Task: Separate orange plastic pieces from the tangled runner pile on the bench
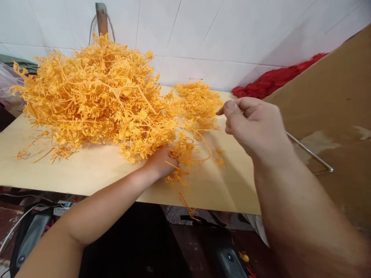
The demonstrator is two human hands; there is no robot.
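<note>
A big tangled heap of yellow-orange plastic flower sprays [95, 92] covers the left and middle of the pale tabletop. At its lower right edge my left hand [162, 161] is closed around some sprays, its fingers partly hidden by them. Loose strands hang from that hand past the table's front edge. My right hand [256, 125] is raised to the right of the heap, thumb and forefinger pinched together. Whatever may be between those fingertips is too small to make out. Behind, near the wall, lies a smaller yellow clump [199, 98].
A brown board [333, 104] with a metal rod [310, 150] stands on the right. Red material [278, 81] lies behind it against the white tiled wall [185, 34]. An upright wooden piece [101, 19] rises behind the heap. Cables [20, 220] run below the table at left.
</note>
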